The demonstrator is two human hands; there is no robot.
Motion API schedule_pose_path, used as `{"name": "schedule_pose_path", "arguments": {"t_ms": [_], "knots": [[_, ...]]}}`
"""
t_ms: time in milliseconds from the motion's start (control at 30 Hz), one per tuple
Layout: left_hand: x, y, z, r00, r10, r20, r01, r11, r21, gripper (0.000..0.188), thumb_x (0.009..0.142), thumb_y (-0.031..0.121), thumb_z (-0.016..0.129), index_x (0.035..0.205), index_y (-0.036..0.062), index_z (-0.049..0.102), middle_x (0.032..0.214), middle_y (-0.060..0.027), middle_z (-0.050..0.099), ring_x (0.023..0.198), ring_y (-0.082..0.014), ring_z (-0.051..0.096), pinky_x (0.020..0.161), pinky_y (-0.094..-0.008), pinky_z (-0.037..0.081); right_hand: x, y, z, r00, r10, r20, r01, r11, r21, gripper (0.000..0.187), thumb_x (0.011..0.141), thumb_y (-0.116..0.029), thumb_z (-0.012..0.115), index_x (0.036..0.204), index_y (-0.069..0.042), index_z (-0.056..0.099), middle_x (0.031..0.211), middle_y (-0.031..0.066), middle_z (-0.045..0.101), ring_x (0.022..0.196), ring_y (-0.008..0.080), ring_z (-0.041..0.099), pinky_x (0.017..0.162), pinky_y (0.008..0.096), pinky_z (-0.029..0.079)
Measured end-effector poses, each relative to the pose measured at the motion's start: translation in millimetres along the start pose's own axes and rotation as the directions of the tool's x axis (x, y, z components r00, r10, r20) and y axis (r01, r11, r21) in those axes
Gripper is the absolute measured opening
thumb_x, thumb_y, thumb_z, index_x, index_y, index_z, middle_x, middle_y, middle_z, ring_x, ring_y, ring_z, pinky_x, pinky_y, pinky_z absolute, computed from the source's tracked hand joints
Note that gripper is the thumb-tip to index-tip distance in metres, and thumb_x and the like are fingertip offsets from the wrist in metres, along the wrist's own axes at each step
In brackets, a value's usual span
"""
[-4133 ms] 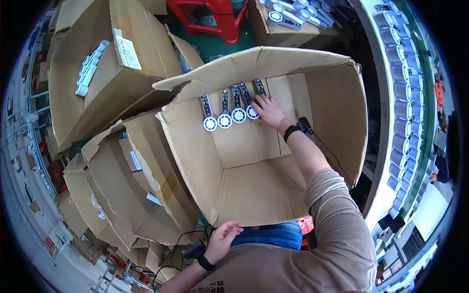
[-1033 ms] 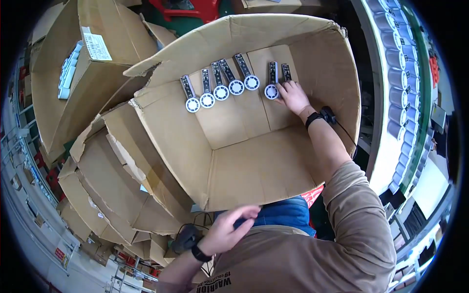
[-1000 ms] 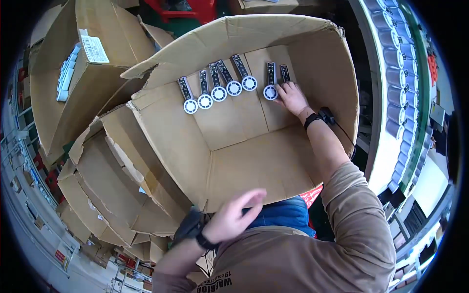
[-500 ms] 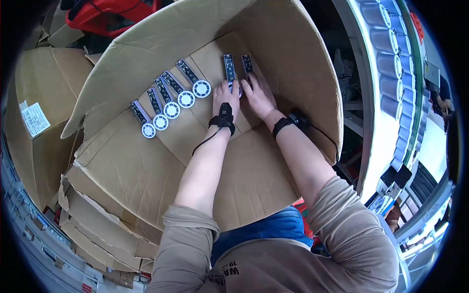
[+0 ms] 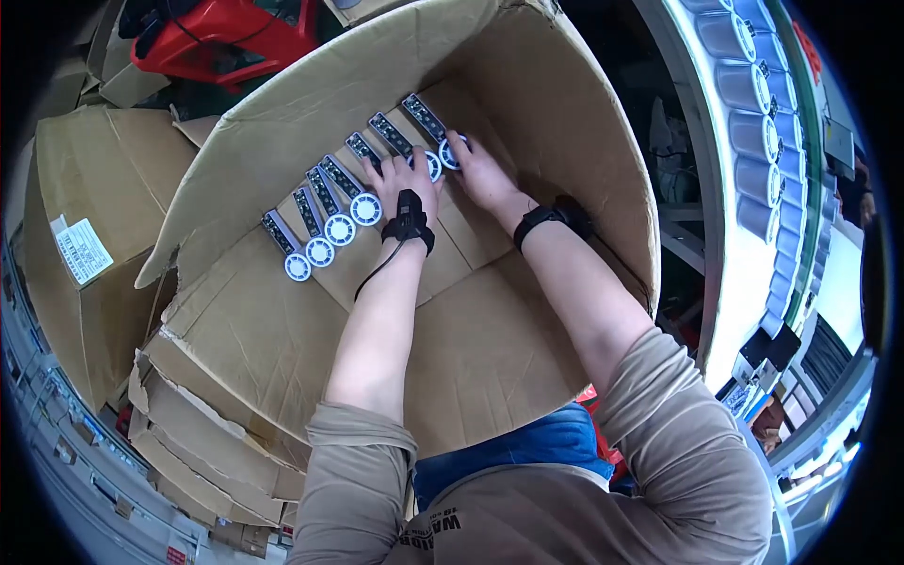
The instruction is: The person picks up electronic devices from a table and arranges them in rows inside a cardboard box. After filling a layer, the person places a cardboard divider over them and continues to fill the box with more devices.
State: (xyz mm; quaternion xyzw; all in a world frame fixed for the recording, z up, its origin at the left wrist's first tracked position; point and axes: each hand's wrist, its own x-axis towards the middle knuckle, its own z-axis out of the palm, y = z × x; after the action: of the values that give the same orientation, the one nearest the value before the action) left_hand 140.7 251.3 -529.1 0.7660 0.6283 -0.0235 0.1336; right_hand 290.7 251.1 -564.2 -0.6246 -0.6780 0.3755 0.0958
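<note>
Several fan-like units, each a narrow bar with an exposed dark circuit board and a round white slotted head, lie slanted in a row on cardboard; the leftmost unit's head [image 5: 298, 267] is nearest me. My left hand [image 5: 411, 181] lies palm down with its fingers apart, over one unit's head and against the second unit from the right [image 5: 389, 134]. That covered head is hidden. At the row's right end, my right hand [image 5: 485, 179] has its fingers closed at the head of the rightmost unit [image 5: 424, 117]. Both wrists wear black straps with small devices.
The units lie inside a large cardboard box [image 5: 513, 334] with high walls at the back and right. Another cardboard box [image 5: 118, 188] stands left, beside a red plastic item [image 5: 221, 42]. Grey cylindrical parts [image 5: 753, 132] line the right side. Folded cardboard [image 5: 202, 438] sits lower left.
The two right units have moved left and now slant alongside the others. Both hands went left with them; my left hand now covers a neighbouring unit's head. The whole view has shifted slightly.
</note>
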Motion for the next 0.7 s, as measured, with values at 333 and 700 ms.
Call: {"name": "schedule_pose_path", "arguments": {"t_ms": [333,700], "knots": [[-2,5,-1,0.998,-0.065,0.016,0.066,0.996,-0.053,0.064,0.074,0.033,0.073,0.127,0.0073,0.049,0.115,-0.0183,0.054,0.116,-0.0319,0.045,0.109,-0.0544,0.017,6,-21,-9,0.994,0.103,0.029,-0.102,0.995,-0.018,0.063,0.083,-0.010,0.058,0.140,-0.013,0.032,0.129,0.0272,0.044,0.112,0.0406,0.051,0.095,0.0416,0.044],[-128,45,-129,0.976,-0.212,-0.051,0.140,0.789,-0.599,0.051,0.083,0.018,0.059,0.130,0.0040,0.044,0.137,-0.0224,0.037,0.130,-0.0378,0.032,0.108,-0.0453,0.025,-148,-196,-203,0.973,0.065,-0.220,0.075,0.815,0.575,0.049,0.082,-0.015,0.064,0.126,0.000,0.049,0.108,0.0173,0.061,0.100,0.0263,0.061,0.088,0.0361,0.049]]}}
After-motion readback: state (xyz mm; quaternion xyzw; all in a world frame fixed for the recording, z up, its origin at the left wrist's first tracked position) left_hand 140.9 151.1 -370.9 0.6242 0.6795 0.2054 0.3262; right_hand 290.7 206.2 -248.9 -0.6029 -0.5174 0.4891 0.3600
